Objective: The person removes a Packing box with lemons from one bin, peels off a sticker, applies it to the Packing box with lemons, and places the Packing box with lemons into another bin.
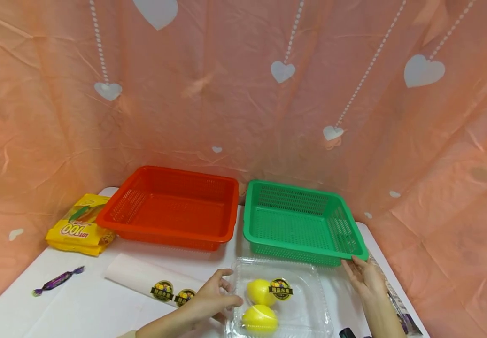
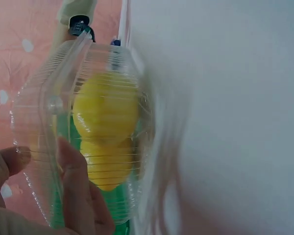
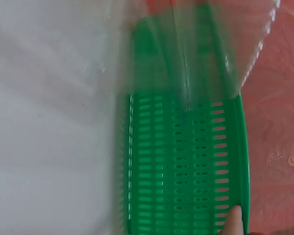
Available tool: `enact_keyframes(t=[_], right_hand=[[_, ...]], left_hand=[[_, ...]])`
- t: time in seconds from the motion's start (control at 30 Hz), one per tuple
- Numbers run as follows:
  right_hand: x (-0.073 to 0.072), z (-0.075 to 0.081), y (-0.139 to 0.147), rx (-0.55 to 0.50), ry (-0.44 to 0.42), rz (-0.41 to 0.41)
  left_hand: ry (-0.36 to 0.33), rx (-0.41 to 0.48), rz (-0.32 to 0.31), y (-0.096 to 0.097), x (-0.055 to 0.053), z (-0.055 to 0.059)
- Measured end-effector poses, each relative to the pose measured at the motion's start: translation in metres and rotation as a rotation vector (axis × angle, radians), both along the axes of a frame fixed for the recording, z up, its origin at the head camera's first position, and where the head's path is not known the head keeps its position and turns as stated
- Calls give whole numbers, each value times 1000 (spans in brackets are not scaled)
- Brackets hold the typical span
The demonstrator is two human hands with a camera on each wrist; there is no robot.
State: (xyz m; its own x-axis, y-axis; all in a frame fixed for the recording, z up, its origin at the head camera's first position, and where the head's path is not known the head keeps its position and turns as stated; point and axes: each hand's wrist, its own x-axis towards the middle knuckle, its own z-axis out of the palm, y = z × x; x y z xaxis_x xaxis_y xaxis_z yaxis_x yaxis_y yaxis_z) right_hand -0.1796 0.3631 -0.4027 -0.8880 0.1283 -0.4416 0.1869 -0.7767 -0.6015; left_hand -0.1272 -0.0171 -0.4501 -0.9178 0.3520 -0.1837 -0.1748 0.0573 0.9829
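Observation:
A clear plastic clamshell box (image 1: 306, 300) holds two yellow lemons (image 1: 260, 318) on the near part of the table, with a black-and-gold label on its top. My left hand (image 1: 211, 298) pinches the box's left edge. In the left wrist view the rim passes between thumb and fingers. Behind the box stands a green basket (image 1: 294, 256). My right hand (image 1: 366, 277) holds its front right rim, one digit on the outer wall in the right wrist view and the rest mostly cut off. Clear plastic covers part of the basket there.
A red basket (image 1: 163, 234) stands left of the green one, beside a yellow snack packet (image 1: 78, 230). A purple wrapped candy (image 1: 58, 280) lies at left. A pale labelled roll (image 1: 142, 277) is beside my left hand; a dark wrapper (image 1: 404, 314) lies along the right edge.

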Motion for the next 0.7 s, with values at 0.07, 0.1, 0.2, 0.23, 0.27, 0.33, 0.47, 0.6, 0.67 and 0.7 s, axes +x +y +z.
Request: enact_keyframes(t=[0.07,0.1,0.2,0.23,0.27,0.33,0.47,0.6,0.67,0.7], right_hand=[[0,-3,1,-11,7,-4],[0,-4,1,-9,15,-4],[-1,-6,2,-8,31,-10],[-1,-6,1,-10,36,-14],[-1,-6,1,-15,41,-19],[-1,-5,0,-26,42,-41],[0,-4,-1,-44,55,-80],[2,-4,-1,-32,61,-78],[2,-5,-1,-32,66,-80],[3,-5,-1,-33,70,-81]], left_hand=[[-14,9,1,-1,-1,-2],[-19,11,3,-2,-1,-3],[-30,27,9,-5,-2,-4],[-30,32,8,-7,-3,-3],[-30,34,6,-8,-3,-2],[-28,38,2,-11,-4,0],[-19,51,-6,-16,-5,8],[7,59,1,-21,-8,18],[21,61,-2,-22,-10,24],[27,58,-8,-22,-11,27]])
